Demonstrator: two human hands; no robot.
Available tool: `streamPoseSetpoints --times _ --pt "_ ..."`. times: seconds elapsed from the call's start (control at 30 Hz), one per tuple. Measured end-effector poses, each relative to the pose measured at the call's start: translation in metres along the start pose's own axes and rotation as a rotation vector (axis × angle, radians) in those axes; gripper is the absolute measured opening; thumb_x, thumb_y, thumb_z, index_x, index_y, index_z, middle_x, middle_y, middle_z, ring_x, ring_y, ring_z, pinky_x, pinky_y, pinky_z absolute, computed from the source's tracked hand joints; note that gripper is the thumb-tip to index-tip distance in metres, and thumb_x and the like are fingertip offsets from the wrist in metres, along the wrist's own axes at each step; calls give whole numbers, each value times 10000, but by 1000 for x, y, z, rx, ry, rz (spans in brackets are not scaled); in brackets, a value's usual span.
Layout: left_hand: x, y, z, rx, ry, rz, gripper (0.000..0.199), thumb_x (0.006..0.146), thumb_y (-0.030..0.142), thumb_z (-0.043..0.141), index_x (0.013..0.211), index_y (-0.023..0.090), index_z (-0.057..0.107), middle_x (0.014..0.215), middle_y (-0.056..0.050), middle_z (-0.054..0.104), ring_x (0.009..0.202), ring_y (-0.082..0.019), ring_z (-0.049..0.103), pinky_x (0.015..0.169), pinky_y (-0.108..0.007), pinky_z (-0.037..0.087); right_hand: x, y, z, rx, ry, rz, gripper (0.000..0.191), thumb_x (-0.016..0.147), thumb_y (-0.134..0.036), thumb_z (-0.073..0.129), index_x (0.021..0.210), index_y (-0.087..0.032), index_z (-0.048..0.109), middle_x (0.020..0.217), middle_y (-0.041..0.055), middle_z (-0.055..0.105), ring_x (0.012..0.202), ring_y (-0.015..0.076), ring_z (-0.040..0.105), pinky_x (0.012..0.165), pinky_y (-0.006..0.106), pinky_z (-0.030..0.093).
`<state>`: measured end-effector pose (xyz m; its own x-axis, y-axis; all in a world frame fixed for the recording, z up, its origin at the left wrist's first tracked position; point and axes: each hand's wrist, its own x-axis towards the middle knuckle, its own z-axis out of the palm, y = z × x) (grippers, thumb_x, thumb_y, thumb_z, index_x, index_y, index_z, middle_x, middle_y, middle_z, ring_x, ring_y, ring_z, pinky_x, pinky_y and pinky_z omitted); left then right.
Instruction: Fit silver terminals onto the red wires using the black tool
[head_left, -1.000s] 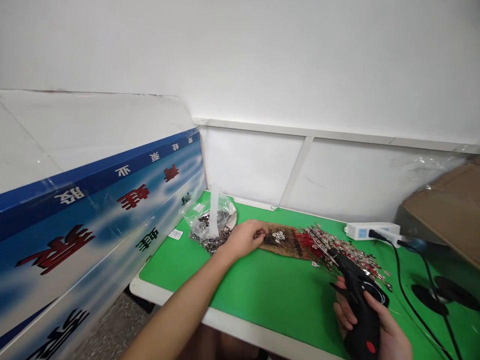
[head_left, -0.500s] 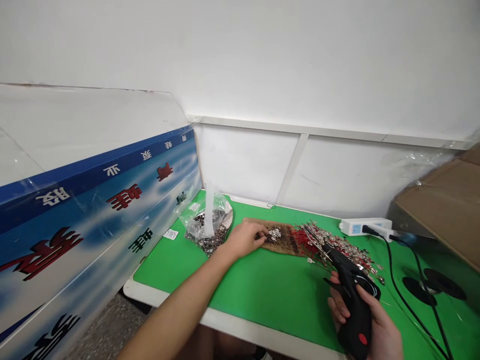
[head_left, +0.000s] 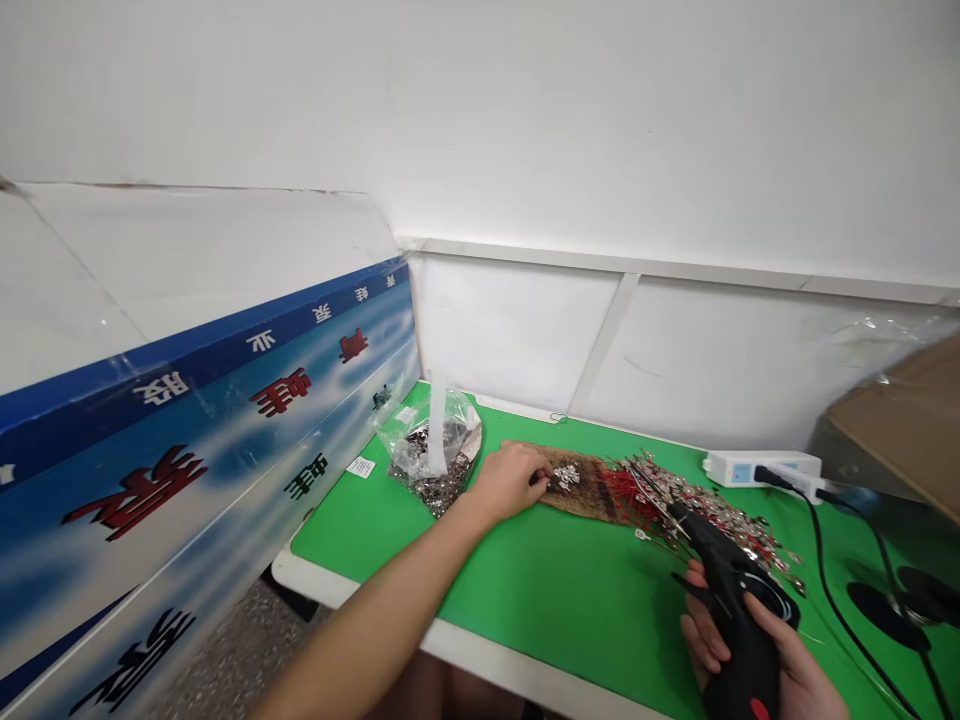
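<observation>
My left hand [head_left: 514,480] rests at the left part of a scorched brown board [head_left: 585,510], its fingers bent together beside a small heap of silvery metal pieces [head_left: 567,477]. Whatever is between those fingertips is too small to make out. In my right hand [head_left: 780,640] is a black soldering gun [head_left: 739,610] with a red dot on its handle, its tip pointing up and left over the wires. A pile of red wires with metal ends [head_left: 720,520] covers the board's right end and spreads to the right.
An open plastic bag of metal pieces [head_left: 435,460] lies left of the board on the green table [head_left: 525,600]. A white power strip [head_left: 757,467] with black cables, a black spool [head_left: 889,612] and a cardboard box [head_left: 900,410] are at the right. A blue printed panel [head_left: 225,400] lines the left.
The whole view has shifted, so the table and both hands appear farther right. My left hand stays by the metal heap, and my right hand still holds the soldering gun.
</observation>
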<state>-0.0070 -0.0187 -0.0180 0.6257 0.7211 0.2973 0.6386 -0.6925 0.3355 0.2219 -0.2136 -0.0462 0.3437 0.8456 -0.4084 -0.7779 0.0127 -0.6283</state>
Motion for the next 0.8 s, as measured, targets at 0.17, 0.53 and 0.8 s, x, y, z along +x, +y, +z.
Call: streamPoseSetpoints --times 0.17,0.53,0.8 --pt "-3 1 -10 45 63 -139 206 908 352 548 987 239 701 1009 -23 669 915 -182 619 723 -277 458 0 -1 -1 -5 -6 19 419 768 -385 694 1090 -117 697 631 33 391 540 136 379 420 255 372" --pt "-2 -1 -6 265 14 -345 219 914 365 503 929 203 650 969 -54 637 902 -236 639 692 -337 484 3 -1 -2 14 75 23 464 731 -372 713 1111 -106 682 725 76 524 533 128 402 424 275 405" --pt "-1 2 -8 268 -35 -355 246 926 349 468 959 186 650 1001 -68 649 923 -255 650 730 -378 522 4 -1 -7 -9 43 25 476 742 -398 705 1121 -113 674 641 40 425 534 139 380 408 272 388"
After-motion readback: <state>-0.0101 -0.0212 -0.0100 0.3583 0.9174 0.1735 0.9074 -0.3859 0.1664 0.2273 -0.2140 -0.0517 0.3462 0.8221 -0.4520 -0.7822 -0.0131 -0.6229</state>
